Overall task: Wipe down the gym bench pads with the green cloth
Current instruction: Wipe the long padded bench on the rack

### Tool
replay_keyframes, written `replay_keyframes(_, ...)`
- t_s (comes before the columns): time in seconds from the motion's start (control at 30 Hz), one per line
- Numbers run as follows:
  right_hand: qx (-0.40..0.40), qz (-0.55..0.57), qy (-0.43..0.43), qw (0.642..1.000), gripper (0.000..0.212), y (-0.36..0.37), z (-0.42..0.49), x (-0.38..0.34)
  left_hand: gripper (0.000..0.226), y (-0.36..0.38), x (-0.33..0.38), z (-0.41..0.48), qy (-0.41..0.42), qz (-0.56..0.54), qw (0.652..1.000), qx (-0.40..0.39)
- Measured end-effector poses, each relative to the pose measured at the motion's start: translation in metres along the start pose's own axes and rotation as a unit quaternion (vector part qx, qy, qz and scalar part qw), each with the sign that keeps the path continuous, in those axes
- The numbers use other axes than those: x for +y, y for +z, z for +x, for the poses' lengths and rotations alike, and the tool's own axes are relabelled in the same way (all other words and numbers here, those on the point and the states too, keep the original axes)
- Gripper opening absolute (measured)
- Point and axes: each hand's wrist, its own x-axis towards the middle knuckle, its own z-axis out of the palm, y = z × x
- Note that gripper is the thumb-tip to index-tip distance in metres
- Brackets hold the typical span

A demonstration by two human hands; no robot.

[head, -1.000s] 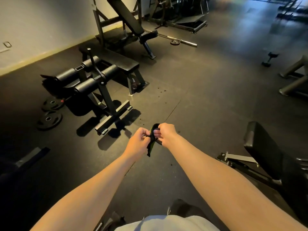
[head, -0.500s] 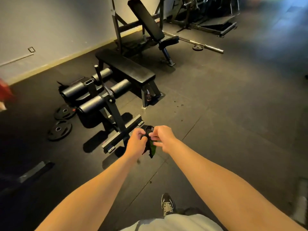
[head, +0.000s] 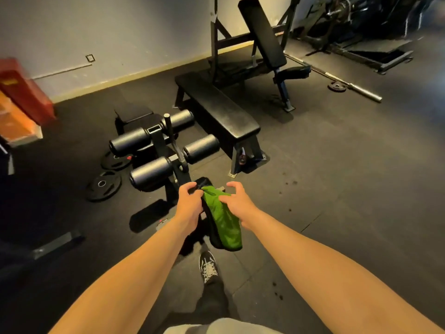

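The left hand [head: 190, 203] pinches the top edge of the green cloth [head: 225, 225], which hangs between both hands above the floor, near the leg-roller machine [head: 156, 150]. The right hand [head: 238, 204] touches the cloth's right side, fingers [head: 231, 184] spread and arched. The flat bench [head: 221, 112] stands beyond, right of the rollers.

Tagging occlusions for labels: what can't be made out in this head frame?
Head view only:
- green cloth: top edge hidden by left hand gripping it; underside dark.
- right hand: palm faces away, contact with cloth unclear.
- red box: cut by left edge, blurred.
- machines top right: dark, blurred.
- flat bench pad: too dim to judge dirt.
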Motion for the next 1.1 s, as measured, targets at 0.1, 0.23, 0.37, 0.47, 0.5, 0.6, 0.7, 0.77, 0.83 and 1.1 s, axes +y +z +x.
replay_keyframes(0.1, 0.008, -0.008, -0.042, 0.999, 0.042, 0.004, 0.063, -0.042, 0.048, 0.009, 0.019, 0.062, -0.056, -0.019, 0.997, -0.051)
replay_keyframes(0.23, -0.012, -0.068, -0.061, 0.996, 0.052, 0.008, 0.139, -0.095, 0.062, 0.018, 0.047, 0.143, -0.086, 0.009, 0.992, -0.095)
replay_keyframes(0.37, -0.007, -0.15, -0.092, 0.984, 0.053, 0.005, 0.209, -0.143, 0.046, 0.034, 0.086, 0.209, -0.041, 0.041, 0.99, -0.128)
replay_keyframes(0.47, 0.019, -0.256, -0.111, 0.96, 0.047, 0.0, 0.26, -0.165, 0.027, 0.048, 0.102, 0.252, -0.019, 0.103, 0.987, -0.119)
replay_keyframes(0.5, 0.025, -0.286, -0.111, 0.952, 0.045, -0.001, 0.281, -0.173, 0.023, 0.056, 0.106, 0.27, -0.01, 0.12, 0.986, -0.113)
replay_keyframes(0.6, 0.024, -0.351, -0.114, 0.929, 0.046, -0.005, 0.337, -0.191, 0.021, 0.074, 0.114, 0.317, -0.003, 0.163, 0.984, -0.078)
replay_keyframes(0.7, -0.011, -0.412, -0.102, 0.905, 0.042, -0.009, 0.398, -0.202, 0.04, 0.091, 0.119, 0.367, -0.028, 0.199, 0.976, -0.079)
replay_keyframes(0.77, -0.038, -0.46, -0.065, 0.885, 0.037, -0.012, 0.437, -0.201, 0.05, 0.101, 0.117, 0.395, -0.046, 0.253, 0.963, -0.078)
replay_keyframes(0.83, -0.086, -0.521, -0.027, 0.849, 0.037, -0.014, 0.475, -0.199, 0.04, 0.109, 0.112, 0.423, -0.059, 0.303, 0.95, -0.052)
replay_keyframes(1.1, -0.221, -0.598, -0.001, 0.771, 0.019, 0.013, 0.619, -0.182, 0.026, 0.113, 0.07, 0.541, -0.115, 0.366, 0.92, 0.076)
